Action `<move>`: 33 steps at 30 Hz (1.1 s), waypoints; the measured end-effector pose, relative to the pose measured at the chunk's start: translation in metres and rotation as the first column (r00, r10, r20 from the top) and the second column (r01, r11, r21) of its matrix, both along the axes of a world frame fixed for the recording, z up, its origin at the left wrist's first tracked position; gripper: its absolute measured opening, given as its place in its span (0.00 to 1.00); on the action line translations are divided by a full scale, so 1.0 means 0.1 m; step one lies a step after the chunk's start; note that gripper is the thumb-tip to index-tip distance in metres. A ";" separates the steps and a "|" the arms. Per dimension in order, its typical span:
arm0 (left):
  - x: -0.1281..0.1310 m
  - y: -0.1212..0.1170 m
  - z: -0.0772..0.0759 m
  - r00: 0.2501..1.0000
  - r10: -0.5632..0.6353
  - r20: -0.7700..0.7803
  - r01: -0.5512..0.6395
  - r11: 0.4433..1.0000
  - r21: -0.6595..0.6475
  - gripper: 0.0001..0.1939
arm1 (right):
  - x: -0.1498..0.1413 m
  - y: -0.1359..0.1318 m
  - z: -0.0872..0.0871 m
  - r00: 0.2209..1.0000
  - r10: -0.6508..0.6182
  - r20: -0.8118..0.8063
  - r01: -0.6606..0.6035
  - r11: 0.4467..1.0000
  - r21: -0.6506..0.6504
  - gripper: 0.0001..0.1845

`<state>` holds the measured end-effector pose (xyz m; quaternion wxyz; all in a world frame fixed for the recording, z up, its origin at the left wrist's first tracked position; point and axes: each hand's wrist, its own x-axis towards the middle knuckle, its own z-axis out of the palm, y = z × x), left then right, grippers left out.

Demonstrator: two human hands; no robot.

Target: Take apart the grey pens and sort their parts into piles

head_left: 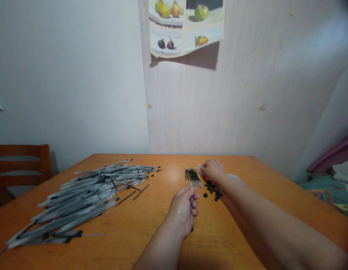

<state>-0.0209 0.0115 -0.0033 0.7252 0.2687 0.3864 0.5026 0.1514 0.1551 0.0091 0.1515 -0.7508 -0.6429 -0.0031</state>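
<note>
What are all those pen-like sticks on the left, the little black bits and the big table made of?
Pen-like sticks: probably smooth plastic, since they look pale, cloudy and partly see-through.
Little black bits: perhaps plastic or rubber; they're solid dark, but too small to be sure.
Table: looks like varnished wood, orange-brown with a soft shine, though it might be a wood-look coating.

Here's the left hand (183, 210), near centre, curled in a firm grip, thumb on top pointing far, fingers folded at right! The left arm (161, 245) slants in from near. Farther off, the right hand (213, 168) points left, its arm (263, 212) stretched long from near right.
</note>
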 end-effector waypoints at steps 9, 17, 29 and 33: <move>0.00 0.02 -0.02 1.000 0.004 0.013 -0.004 1.000 -0.007 0.07 | 0.09 -0.05 0.05 0.993 0.026 -0.112 -0.014 0.994 0.107 0.16; 0.00 0.05 -0.02 0.998 0.036 0.050 -0.034 0.999 -0.042 0.08 | 0.17 -0.42 0.02 0.920 0.180 -0.349 -0.083 0.958 0.276 0.18; -0.08 0.06 0.17 0.951 0.206 0.232 -0.210 0.978 -0.008 0.07 | -0.39 -1.85 -0.25 0.221 0.073 -0.972 -0.398 0.917 -0.022 0.17; -0.10 0.06 0.19 0.935 0.233 0.267 -0.251 0.967 0.033 0.06 | -0.52 -1.97 -0.23 0.236 0.096 -0.967 -0.468 0.883 -0.027 0.19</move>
